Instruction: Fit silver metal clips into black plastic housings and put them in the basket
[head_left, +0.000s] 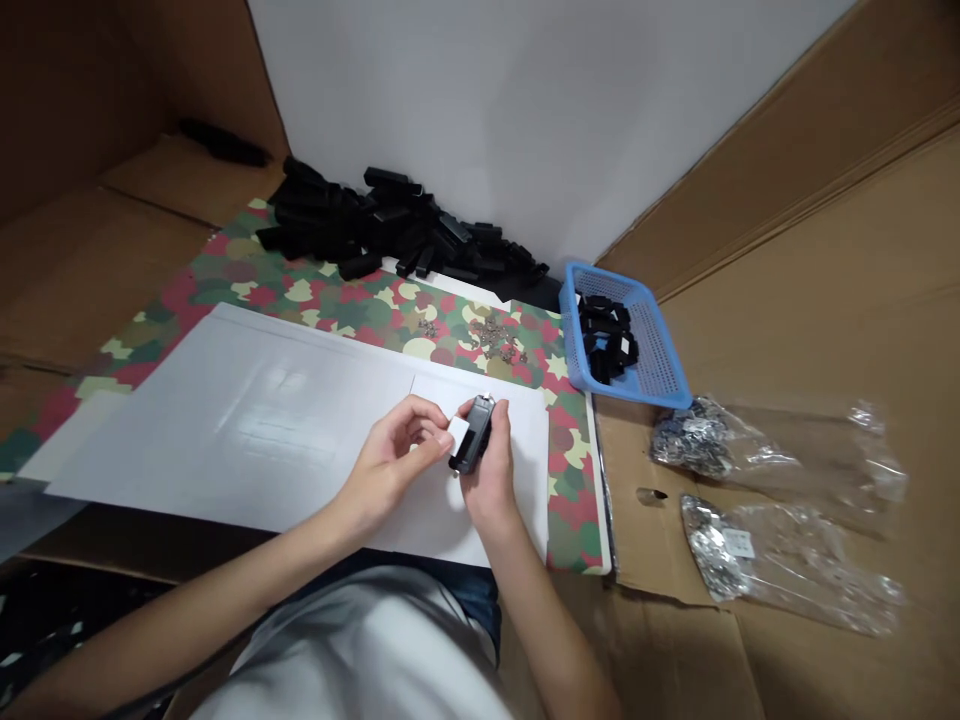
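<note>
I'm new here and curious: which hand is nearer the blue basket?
Right: the right hand is below-left of the blue basket; the left hand is farther left.

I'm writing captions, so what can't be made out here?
Head view:
- Right hand: fingers mostly hidden by the black casing.
- Blue basket: its lower contents, covered by upper black parts.
- Small bits: too small for exact shapes.
- Bag label: print too small.

Light is soft and fairly dim. Glare whitens the board (277, 420) at nine o'clock; plastic bags (802, 560) glint near four. The wall (525, 110) greys faintly at one, cardboard (82, 100) darkens at ten, and edges look stretched.
</note>
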